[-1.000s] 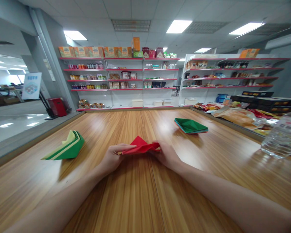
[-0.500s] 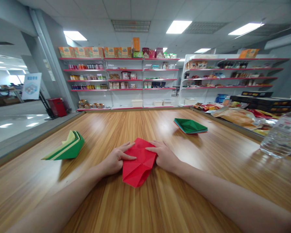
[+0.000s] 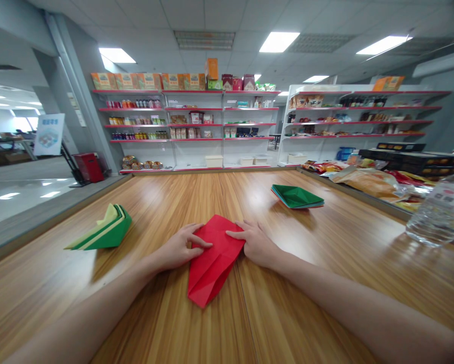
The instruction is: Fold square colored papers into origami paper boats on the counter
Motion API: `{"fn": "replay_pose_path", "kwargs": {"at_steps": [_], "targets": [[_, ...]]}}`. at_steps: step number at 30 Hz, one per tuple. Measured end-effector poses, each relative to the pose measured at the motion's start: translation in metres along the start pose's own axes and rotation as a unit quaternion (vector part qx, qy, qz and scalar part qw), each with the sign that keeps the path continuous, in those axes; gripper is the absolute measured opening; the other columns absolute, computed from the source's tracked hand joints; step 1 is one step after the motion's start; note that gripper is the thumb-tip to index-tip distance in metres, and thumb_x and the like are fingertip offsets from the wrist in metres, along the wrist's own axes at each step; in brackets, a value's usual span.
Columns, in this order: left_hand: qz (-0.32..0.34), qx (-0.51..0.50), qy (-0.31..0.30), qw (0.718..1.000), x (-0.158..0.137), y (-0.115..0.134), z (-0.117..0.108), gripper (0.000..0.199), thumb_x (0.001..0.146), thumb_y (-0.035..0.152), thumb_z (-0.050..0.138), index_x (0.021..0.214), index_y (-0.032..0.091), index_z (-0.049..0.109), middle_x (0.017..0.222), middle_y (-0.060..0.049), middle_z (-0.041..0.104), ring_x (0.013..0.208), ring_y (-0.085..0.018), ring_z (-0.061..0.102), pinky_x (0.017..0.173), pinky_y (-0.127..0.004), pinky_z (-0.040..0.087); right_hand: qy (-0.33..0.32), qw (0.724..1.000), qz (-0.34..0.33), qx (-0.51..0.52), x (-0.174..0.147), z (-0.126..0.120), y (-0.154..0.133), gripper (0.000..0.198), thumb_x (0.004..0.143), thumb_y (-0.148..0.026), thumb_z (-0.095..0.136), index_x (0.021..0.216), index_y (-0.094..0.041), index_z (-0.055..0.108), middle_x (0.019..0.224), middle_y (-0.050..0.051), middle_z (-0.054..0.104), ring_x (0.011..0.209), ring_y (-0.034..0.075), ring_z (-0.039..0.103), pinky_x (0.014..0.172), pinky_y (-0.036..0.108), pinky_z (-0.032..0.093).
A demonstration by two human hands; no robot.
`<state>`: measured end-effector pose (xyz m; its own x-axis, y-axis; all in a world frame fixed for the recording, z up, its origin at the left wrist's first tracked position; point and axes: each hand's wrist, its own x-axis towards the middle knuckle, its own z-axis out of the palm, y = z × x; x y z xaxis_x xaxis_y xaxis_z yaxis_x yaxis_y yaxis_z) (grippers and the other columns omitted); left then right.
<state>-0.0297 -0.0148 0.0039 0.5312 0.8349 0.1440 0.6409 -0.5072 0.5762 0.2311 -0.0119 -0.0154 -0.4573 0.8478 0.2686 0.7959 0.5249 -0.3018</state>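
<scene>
A piece of red origami paper (image 3: 217, 253), creased and partly folded, lies in front of me at the middle of the wooden table. My left hand (image 3: 182, 246) grips its left edge, thumb on top and fingers along the far side. From the right, my right hand (image 3: 255, 242) pinches the opposite edge, its thumb also on the upper face; some fingers are hidden. The near end of the paper has a raised fold with a gap at its right. To the left stand nested green and yellow folded papers (image 3: 107, 232). Farther right is a stack of folded papers, green on top (image 3: 298, 197).
A clear plastic bottle (image 3: 435, 215) stands at the table's right edge. Snack packets (image 3: 367, 184) and black boxes (image 3: 409, 161) lie beyond it. Shelves of goods (image 3: 196, 126) line the back, past the wooden tabletop (image 3: 166, 328).
The near end of the red paper has stretched out toward me and to the left, so the sheet looks longer and narrower. Both hands have shifted only slightly.
</scene>
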Motion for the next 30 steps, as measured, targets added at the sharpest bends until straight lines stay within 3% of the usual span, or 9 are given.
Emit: {"fn": "replay_pose_path", "kwargs": {"at_steps": [3,7,14,19,24,28,30], "targets": [[0.015,-0.033,0.004,0.999,0.001,-0.007,-0.001,0.030,0.078,0.026,0.061,0.106,0.027,0.071,0.141,-0.009,0.043,0.132,-0.028,0.037,0.110,-0.047,0.025,0.008,0.999,-0.021,0.029,0.001,0.001,0.003,0.060,0.076,-0.002,0.045,0.123,-0.038,0.057,0.136,0.001,0.050,0.126,0.028,0.041,0.105,0.053,0.023],[0.016,-0.071,0.024,0.997,0.003,-0.015,0.000,0.060,0.071,0.022,0.068,0.130,0.023,0.054,0.139,-0.012,0.046,0.131,-0.030,0.038,0.110,-0.049,0.024,0.021,0.996,-0.044,0.074,0.002,0.002,0.005,0.060,0.074,-0.001,0.046,0.119,-0.038,0.061,0.134,0.000,0.053,0.125,0.026,0.044,0.107,0.052,0.025],[0.009,-0.149,0.020,0.989,0.003,-0.022,0.005,0.085,0.071,0.024,0.070,0.144,0.014,0.028,0.145,-0.017,0.038,0.132,-0.029,0.038,0.111,-0.049,0.024,0.061,0.988,-0.072,0.120,0.005,0.001,0.006,0.054,0.076,-0.002,0.047,0.117,-0.032,0.064,0.132,0.001,0.054,0.121,0.024,0.050,0.106,0.046,0.034],[-0.023,-0.146,0.024,0.989,0.002,-0.018,0.003,0.089,0.068,0.026,0.071,0.143,0.010,0.027,0.150,-0.021,0.024,0.138,-0.031,0.025,0.114,-0.048,0.017,0.083,0.983,-0.106,0.122,0.006,0.001,0.005,0.050,0.079,-0.002,0.045,0.117,-0.028,0.064,0.133,0.002,0.054,0.124,0.021,0.047,0.107,0.041,0.035],[-0.024,-0.216,0.008,0.976,0.003,-0.017,0.004,0.092,0.068,0.021,0.069,0.146,0.014,0.020,0.144,-0.019,0.037,0.130,-0.030,0.040,0.110,-0.048,0.027,0.085,0.978,-0.111,0.155,0.006,0.000,0.003,0.042,0.085,-0.008,0.048,0.118,-0.027,0.063,0.132,0.003,0.055,0.129,0.021,0.041,0.110,0.042,0.032],[-0.033,-0.199,0.027,0.979,0.002,-0.013,0.002,0.092,0.065,0.021,0.072,0.144,0.015,0.026,0.148,-0.017,0.030,0.137,-0.033,0.028,0.112,-0.050,0.022,0.098,0.970,-0.112,0.194,0.007,-0.004,-0.001,0.037,0.088,-0.013,0.048,0.120,-0.026,0.062,0.130,0.004,0.057,0.128,0.020,0.043,0.110,0.042,0.033],[-0.038,-0.234,0.016,0.971,0.001,-0.008,0.000,0.091,0.063,0.018,0.072,0.143,0.017,0.027,0.147,-0.015,0.034,0.135,-0.032,0.030,0.110,-0.048,0.027,0.117,0.962,-0.117,0.216,0.008,-0.006,-0.003,0.036,0.088,-0.014,0.049,0.119,-0.027,0.062,0.129,0.003,0.057,0.128,0.020,0.043,0.109,0.043,0.034]]}}
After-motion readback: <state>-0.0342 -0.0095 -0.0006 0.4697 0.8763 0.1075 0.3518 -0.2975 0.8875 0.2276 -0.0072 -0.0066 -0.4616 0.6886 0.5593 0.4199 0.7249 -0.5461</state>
